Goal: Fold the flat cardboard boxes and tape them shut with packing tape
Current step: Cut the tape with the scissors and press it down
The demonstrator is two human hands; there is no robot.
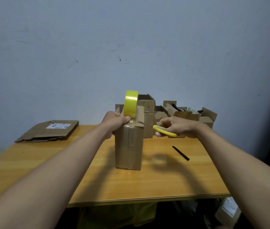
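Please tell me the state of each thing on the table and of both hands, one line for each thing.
Upright box: folded, standing on end, front seam taped.
Tape roll: on edge on top of the box.
Left hand: grips the box top beside the roll.
Right hand: holds the scissors.
Scissors: blades pointing toward the tape.
Flat box: unfolded, lying flat.
Boxes at back: flaps open.
Black pen: lying untouched.

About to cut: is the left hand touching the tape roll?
Touching. The head view shows the left hand with its thumb pressed against the tape roll atop the box.
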